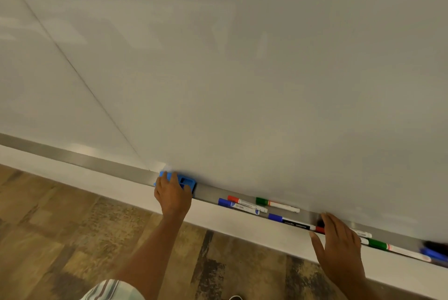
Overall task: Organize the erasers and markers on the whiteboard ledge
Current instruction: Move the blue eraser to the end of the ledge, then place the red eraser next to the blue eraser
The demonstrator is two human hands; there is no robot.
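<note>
1. Blue eraser (186, 182) sits on the whiteboard ledge (208, 193), left hand (173, 194) gripping it from above.
2. Markers (244, 205) lie along the ledge further right.
3. Right hand (339, 244), fingers spread flat, covers a red-capped marker (320, 230).

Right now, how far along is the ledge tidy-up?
Early to midway. Done: nothing looks clearly finished. In hand: the left hand grips the blue eraser on the ledge; the right hand lies flat over a red-capped marker. Left: the markers are scattered, a red, blue and green cluster, a blue one, a green one, and another blue eraser at the far right.
</note>
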